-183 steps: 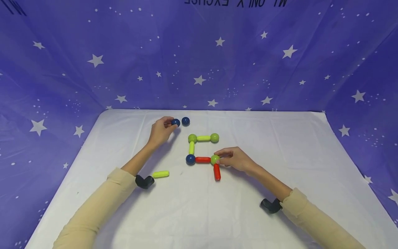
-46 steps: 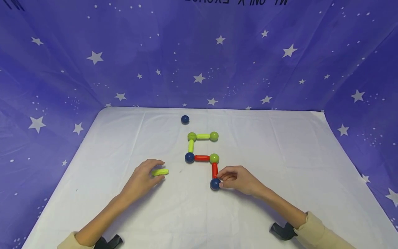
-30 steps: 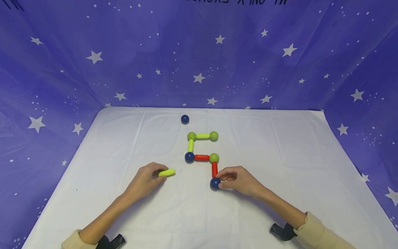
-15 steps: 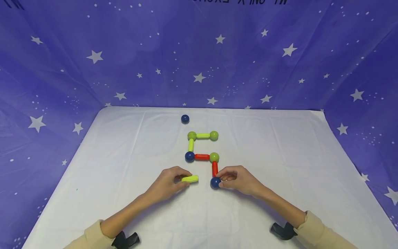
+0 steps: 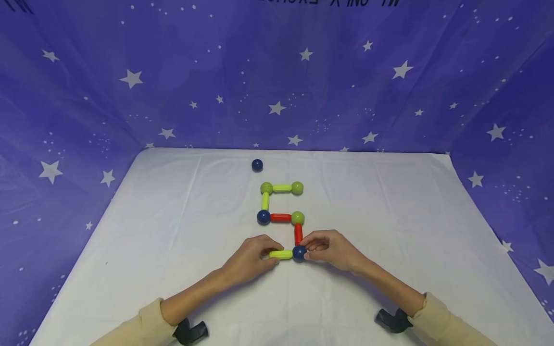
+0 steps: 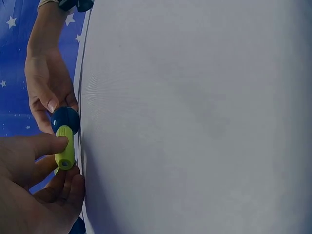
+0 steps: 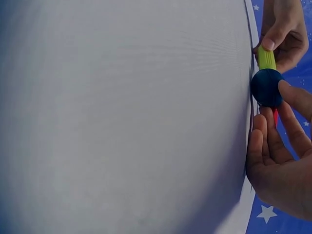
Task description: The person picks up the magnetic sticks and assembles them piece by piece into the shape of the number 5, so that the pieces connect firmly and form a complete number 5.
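My left hand (image 5: 253,257) pinches a yellow-green magnetic rod (image 5: 282,254) between thumb and fingers. The rod's far end touches a blue ball (image 5: 299,253), which my right hand (image 5: 333,250) holds by thumb and fingertips. From that ball a red rod (image 5: 298,234) runs up to a green ball (image 5: 297,217). Another red rod (image 5: 281,217) links it to a second blue ball (image 5: 263,217). Further back, yellow-green rods join two more green balls. In the left wrist view the held rod (image 6: 65,151) meets the blue ball (image 6: 65,119) end-on.
A loose blue ball (image 5: 257,165) lies near the back of the white-covered table (image 5: 389,206). A purple cloth with white stars (image 5: 277,108) hangs behind and at both sides. Black wrist-camera mounts (image 5: 190,331) sit below the forearms.
My left hand has picked up the yellow-green rod and carried it right to the blue ball. Earlier, that ball came from the back to the red rod's lower end; my right hand now holds it.
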`<act>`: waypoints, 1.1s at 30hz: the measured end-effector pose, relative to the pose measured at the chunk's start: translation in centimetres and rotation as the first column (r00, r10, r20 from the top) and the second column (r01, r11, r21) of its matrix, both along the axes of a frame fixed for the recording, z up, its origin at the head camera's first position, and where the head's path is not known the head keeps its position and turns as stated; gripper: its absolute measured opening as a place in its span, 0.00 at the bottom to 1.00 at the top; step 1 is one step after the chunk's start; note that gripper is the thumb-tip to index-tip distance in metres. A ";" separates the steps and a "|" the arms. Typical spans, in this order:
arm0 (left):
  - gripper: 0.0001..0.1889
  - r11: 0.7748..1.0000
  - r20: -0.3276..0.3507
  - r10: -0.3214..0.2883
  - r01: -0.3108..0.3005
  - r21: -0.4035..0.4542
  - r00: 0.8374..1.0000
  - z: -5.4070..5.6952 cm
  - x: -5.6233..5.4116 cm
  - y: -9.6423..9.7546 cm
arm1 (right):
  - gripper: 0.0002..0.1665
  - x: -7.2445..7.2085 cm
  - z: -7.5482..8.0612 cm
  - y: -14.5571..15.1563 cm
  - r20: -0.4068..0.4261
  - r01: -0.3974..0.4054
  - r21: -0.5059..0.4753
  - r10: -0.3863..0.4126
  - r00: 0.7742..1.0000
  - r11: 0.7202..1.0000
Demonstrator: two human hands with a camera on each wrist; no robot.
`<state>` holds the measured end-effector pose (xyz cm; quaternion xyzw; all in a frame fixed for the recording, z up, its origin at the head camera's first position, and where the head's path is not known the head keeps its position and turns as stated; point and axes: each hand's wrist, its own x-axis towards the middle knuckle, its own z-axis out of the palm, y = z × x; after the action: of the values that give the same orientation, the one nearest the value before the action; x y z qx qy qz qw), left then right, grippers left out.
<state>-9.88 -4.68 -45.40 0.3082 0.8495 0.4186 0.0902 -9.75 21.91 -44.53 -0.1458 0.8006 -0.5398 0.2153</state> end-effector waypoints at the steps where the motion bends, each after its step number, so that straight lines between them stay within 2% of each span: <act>1: 0.12 1.000 0.002 0.004 -0.004 -0.005 1.000 0.0 0.0 0.0 | 0.13 0.0 0.0 0.0 -0.001 0.002 0.003 -0.002 1.000 1.000; 11: 0.11 1.000 0.010 -0.005 0.005 -0.024 1.000 -0.1 -0.2 0.2 | 0.13 0.1 0.3 -0.4 -0.032 -0.001 0.034 0.002 0.999 0.999; 15: 0.11 1.000 0.024 0.004 -0.003 -0.006 1.000 0.4 -0.6 0.0 | 0.13 0.1 0.3 -0.5 -0.030 0.003 0.042 -0.001 1.000 0.999; 18: 0.10 0.998 0.051 0.045 -0.047 0.044 0.998 1.1 -1.4 -0.4 | 0.13 0.1 0.2 -0.4 -0.027 0.004 0.049 -0.003 1.000 0.999; 21: 0.09 0.987 0.063 0.125 -0.131 0.096 0.990 1.7 -3.0 -1.0 | 0.13 0.0 0.1 -0.3 -0.028 0.005 0.048 -0.004 1.000 0.999; 24: 0.10 0.965 0.066 0.224 -0.231 0.126 0.972 2.2 -5.4 -1.7 | 0.14 0.0 0.1 -0.3 -0.029 0.008 0.046 -0.006 1.000 0.999; 28: 0.14 0.924 0.075 0.349 -0.356 0.141 0.934 2.6 -9.2 -2.3 | 0.14 0.0 0.1 -0.2 -0.025 0.006 0.052 -0.005 1.000 0.999; 33: 0.22 0.866 0.114 0.472 -0.484 0.125 0.874 2.0 -13.6 -2.4 | 0.14 0.0 0.1 -0.3 -0.011 0.006 0.052 -0.006 1.000 0.999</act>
<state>-23.47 -7.04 -43.43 0.0771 0.8613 0.5022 -0.0058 -9.71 21.61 -44.39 -0.1405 0.8160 -0.5187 0.2132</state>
